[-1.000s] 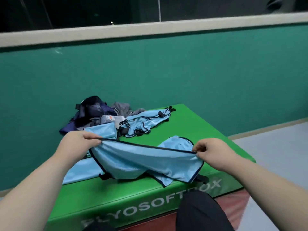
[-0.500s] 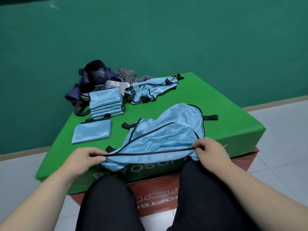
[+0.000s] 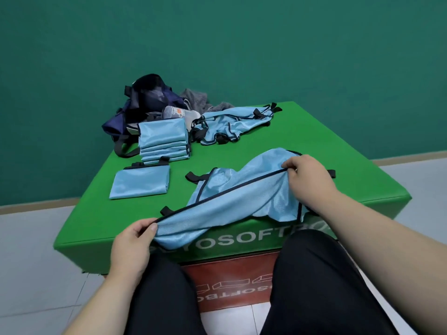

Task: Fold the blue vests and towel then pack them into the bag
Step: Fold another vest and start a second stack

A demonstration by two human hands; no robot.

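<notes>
Nearest, pinching the dark edge of one blue vest (image 3: 232,206) with the left hand (image 3: 131,247) and right hand (image 3: 307,177), pulled tight over the near side of the green desk (image 3: 350,165). Behind, on the left, one folded vest (image 3: 141,183), then a folded stack (image 3: 163,141). Farthest, left to fold: a messy vest heap (image 3: 232,124) and grey towel (image 3: 196,99). Packing the bag (image 3: 145,100) probably not begun.

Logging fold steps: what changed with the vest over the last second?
The vest came down to the near edge of the box, then the right hand carried its end forward while the left hand stayed near, slanting the trimmed edge. Both kept pinching it. The stack, single folded vest, loose vest and bag stayed put.
</notes>
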